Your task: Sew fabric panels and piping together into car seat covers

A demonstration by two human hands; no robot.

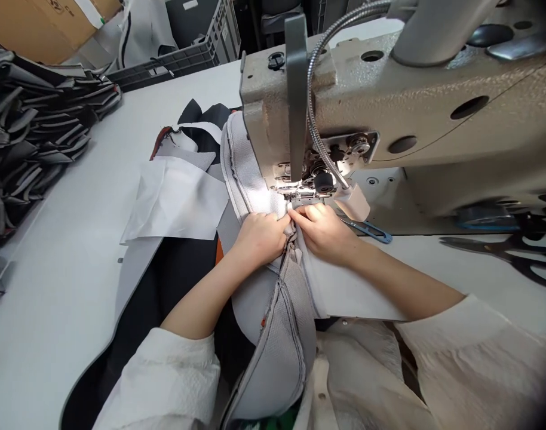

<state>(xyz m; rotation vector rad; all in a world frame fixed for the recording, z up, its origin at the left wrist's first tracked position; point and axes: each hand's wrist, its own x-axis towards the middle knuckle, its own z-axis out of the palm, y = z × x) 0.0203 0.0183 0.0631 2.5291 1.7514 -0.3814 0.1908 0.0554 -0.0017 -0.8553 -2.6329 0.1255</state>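
A long grey fabric piece (295,298) with dark seams runs from my lap up to the lit needle area of a sewing machine (362,113). My left hand (264,236) is closed on the fabric just in front of the presser foot, its fingertips partly hidden. Close beside it, my right hand (324,230) pinches the fabric's edge, with thumb and forefinger near the needle. Black and grey panels of the same work spread to the left, with a white sheet (177,200) lying over them.
Blue thread snips (371,231) lie by the machine base, right of my right hand. Black scissors (506,248) rest farther right. Stacked fabric pieces (35,125) stand on the left of the white table (44,286). Behind are a grey crate (196,57) and a cardboard box (40,30).
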